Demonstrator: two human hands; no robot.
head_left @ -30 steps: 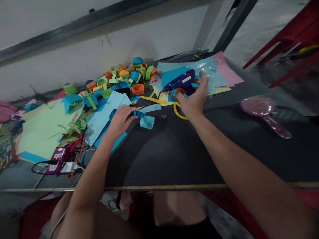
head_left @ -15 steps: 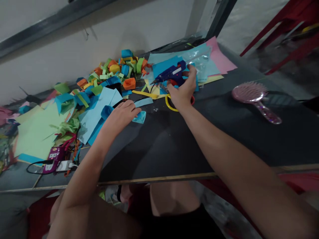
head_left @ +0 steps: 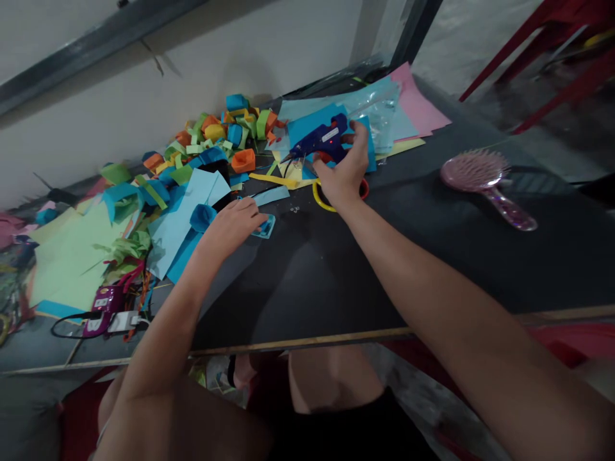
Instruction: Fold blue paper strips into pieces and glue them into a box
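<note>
My right hand (head_left: pixel 344 168) curls around the handle of a dark blue glue gun (head_left: pixel 319 142) with a red trigger, its nozzle pointing left. Below that wrist lie scissors with a yellow handle loop (head_left: pixel 323 200) and a red one, partly covered by the hand. My left hand (head_left: pixel 235 223) has its fingers closed on a small light blue folded paper piece (head_left: pixel 267 227) close to the tabletop. A light blue paper strip (head_left: pixel 275 195) lies just beyond those fingers, and a curled blue paper piece (head_left: pixel 202 218) sits beside the hand.
Several folded paper pieces in many colours (head_left: pixel 215 132) are heaped along the wall. Paper sheets (head_left: pixel 72 250) and a purple device with a cable (head_left: pixel 104 307) lie left. A pink hairbrush (head_left: pixel 480 176) lies right, and a plastic bag (head_left: pixel 384 109) rests on sheets at the back.
The light blue paper piece in my left hand has tilted, and its hollow inside now shows. My right hand stays at the glue gun. The whole view has shifted slightly.
</note>
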